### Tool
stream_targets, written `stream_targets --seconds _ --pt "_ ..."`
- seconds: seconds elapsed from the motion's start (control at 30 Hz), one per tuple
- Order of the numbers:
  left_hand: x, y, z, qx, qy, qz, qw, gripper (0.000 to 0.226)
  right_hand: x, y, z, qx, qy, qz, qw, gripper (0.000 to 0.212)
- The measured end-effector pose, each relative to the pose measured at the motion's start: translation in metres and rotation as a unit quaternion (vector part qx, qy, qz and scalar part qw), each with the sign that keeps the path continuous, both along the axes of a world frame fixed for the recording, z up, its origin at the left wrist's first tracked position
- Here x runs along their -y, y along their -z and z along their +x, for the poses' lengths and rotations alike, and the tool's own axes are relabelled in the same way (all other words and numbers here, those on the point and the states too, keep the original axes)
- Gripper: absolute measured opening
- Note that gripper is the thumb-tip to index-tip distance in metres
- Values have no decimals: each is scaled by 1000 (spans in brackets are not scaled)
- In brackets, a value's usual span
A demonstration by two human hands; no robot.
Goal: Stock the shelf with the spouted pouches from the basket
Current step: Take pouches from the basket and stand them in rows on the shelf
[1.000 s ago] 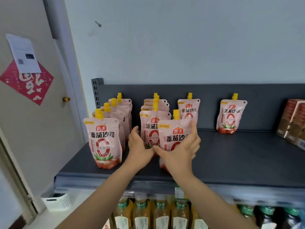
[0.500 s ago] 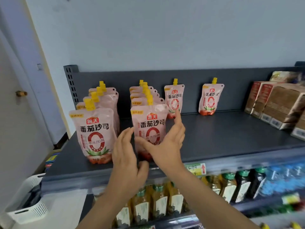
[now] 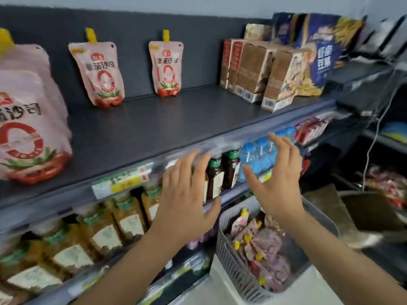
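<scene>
Pink spouted pouches with yellow caps stand on the dark shelf [image 3: 154, 126]: a large near one [image 3: 28, 128] at the far left, and two single ones [image 3: 102, 73] [image 3: 166, 67] against the back panel. A grey basket [image 3: 233, 267] at the lower right holds several more pouches [image 3: 264, 245]. My left hand [image 3: 187, 194] hovers in front of the shelf edge, fingers spread, holding nothing. My right hand [image 3: 279, 179] hangs above the basket, fingers loosely spread and empty.
Brown cartons [image 3: 253, 69] and blue snack bags [image 3: 317, 47] fill the shelf's right end. Below the shelf stand bottles of yellow liquid [image 3: 99, 234], dark bottles [image 3: 220, 175] and blue-capped water bottles [image 3: 259, 159]. A dark counter with cables lies at the far right.
Both hands have let go of the pouch placed on the shelf and moved right and down toward the basket. The view has swung right, bringing the basket into sight.
</scene>
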State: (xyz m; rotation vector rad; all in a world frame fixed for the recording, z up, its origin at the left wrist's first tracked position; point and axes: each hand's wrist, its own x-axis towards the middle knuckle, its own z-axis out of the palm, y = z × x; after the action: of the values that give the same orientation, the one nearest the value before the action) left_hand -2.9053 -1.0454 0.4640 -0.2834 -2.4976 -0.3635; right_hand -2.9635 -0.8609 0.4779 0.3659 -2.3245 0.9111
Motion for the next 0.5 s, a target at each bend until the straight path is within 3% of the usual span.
stream_targets --seconds 0.2,0.33,0.43,0.5 --pt "-117 83 -53 154 30 -72 985 74 -117 91 -51 103 32 40 993 62" --pt "-172 136 -84 258 20 -102 961 75 -174 151 -89 208 -6 110 972 58" --pt "-193 171 -100 312 -5 -118 943 77 -203 194 -113 273 -51 184 943 50" --pt "-201 191 -105 352 -25 -119 928 78 -211 221 -124 347 -106 242 900 48"
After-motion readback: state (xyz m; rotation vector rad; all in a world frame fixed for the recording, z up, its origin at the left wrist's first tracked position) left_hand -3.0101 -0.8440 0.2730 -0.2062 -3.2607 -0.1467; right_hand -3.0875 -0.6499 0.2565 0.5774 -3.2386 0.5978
